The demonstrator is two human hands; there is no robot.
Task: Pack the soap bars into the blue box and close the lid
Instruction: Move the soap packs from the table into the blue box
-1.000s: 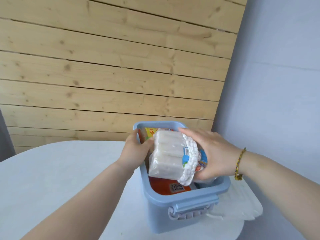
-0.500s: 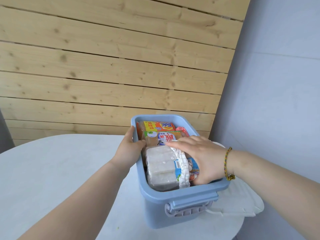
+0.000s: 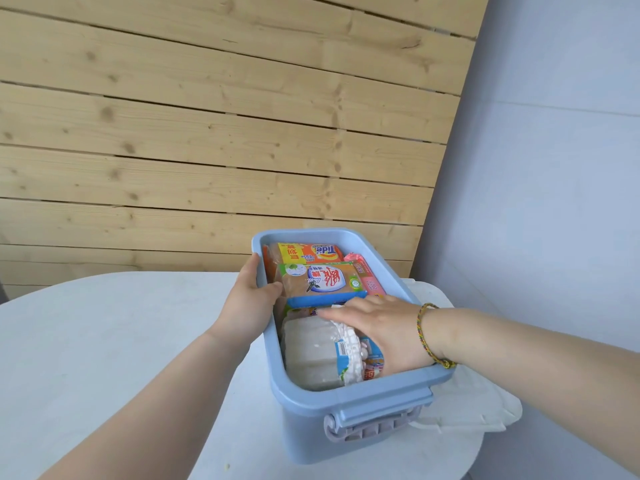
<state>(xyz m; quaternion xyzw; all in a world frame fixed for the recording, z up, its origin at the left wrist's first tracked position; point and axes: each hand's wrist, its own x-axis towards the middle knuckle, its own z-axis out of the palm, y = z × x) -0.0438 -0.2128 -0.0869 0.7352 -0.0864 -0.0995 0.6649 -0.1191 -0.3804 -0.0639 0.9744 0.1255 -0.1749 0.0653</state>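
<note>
Left hand (image 3: pixel 251 301) gripped the left rim of the blue box (image 3: pixel 349 424), thumb curled inside the wall and fingers outside it, likely to steady the box while the other hand pushed. Right hand (image 3: pixel 384 329) lay flat and open on the clear-wrapped white soap pack (image 3: pixel 311 355), fingers spread, palm down, no closed grip on anything; it looked like a press to seat the pack low. That pack sat under the right palm at the near end of the box, touching the near wall. Just beyond the right fingertips, a brown soap bar with blue edge (image 3: pixel 320 280) lay on top of the load; past it an orange Tide bar (image 3: pixel 308 252), and a pink pack (image 3: pixel 367 278) squeezed against the wall beyond the right wrist. All visible soap was already inside. Box looked nearly full: little free room between items, the brown bar near rim level, so it may need a push before closing. White lid (image 3: pixel 474 400) lay flat on the white table (image 3: pixel 104 341), under the right forearm, touching the box's side. Lid not yet on; latch handle (image 3: pixel 374 422) on the near wall hung free.
</note>
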